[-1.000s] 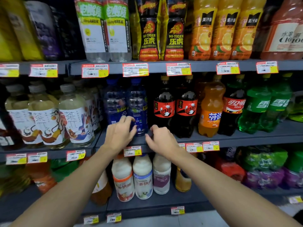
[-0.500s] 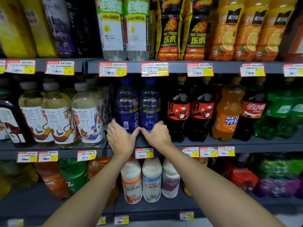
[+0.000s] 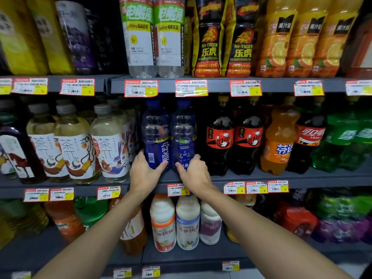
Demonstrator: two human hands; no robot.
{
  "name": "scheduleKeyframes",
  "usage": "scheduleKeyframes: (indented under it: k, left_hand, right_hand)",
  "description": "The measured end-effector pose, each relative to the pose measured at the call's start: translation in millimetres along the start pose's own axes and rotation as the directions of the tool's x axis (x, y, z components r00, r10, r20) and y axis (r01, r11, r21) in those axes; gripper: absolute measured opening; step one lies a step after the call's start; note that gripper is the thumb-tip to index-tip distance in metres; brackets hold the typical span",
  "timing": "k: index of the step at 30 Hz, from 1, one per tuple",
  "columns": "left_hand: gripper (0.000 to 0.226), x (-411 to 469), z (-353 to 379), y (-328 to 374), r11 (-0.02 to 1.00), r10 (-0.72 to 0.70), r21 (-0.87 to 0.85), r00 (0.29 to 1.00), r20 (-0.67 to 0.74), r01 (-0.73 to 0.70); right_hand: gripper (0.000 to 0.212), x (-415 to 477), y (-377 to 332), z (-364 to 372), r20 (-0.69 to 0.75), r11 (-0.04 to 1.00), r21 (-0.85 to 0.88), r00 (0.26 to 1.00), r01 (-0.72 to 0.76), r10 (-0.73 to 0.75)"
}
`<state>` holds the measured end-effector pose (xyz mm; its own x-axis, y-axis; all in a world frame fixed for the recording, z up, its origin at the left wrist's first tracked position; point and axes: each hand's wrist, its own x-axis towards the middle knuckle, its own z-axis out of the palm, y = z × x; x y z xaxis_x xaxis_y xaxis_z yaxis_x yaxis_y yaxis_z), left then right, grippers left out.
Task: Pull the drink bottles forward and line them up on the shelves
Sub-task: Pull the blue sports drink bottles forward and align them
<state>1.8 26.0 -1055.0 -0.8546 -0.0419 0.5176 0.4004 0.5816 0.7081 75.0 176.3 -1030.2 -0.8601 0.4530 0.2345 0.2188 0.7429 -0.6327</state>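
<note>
Two blue drink bottles stand side by side at the front of the middle shelf (image 3: 251,178). My left hand (image 3: 144,174) grips the base of the left blue bottle (image 3: 156,135), thumb on its front and fingers round its left side. My right hand (image 3: 194,174) grips the base of the right blue bottle (image 3: 184,135), thumb on the front and fingers round its right side. Both bottles are upright, with their caps just under the upper shelf's edge.
Pale tea bottles (image 3: 109,141) stand close on the left, dark cola bottles (image 3: 220,135) close on the right, then an orange soda (image 3: 278,137) and green bottles. Milk drink bottles (image 3: 187,222) stand on the shelf below. The top shelf holds tall bottles above price tags (image 3: 191,88).
Both hands moved from the shelf edge up onto the two blue bottles and now grip their bases. The bottles stand nearer the shelf front. The view has moved closer and shifted left.
</note>
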Motion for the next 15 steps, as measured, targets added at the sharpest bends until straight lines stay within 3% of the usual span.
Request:
scheduleKeyframes:
  k: [7,12,15]
  left_hand:
    - [0.064,3,-9,-9,0.998,0.066,-0.012,0.996,0.061,-0.065]
    - [0.062,2,-12,-9,0.997,0.080,-0.014,0.994,0.070,-0.079]
    - [0.062,2,-15,-8,0.994,0.109,-0.017,0.990,0.088,-0.107]
  right_hand:
    - [0.059,-19,12,-10,-0.051,0.994,-0.070,0.995,0.087,-0.091]
    - [0.063,-12,6,-16,0.048,0.961,0.243,0.988,0.129,-0.145]
    - [0.071,-8,-1,-16,0.051,0.964,0.256,0.995,0.069,-0.085]
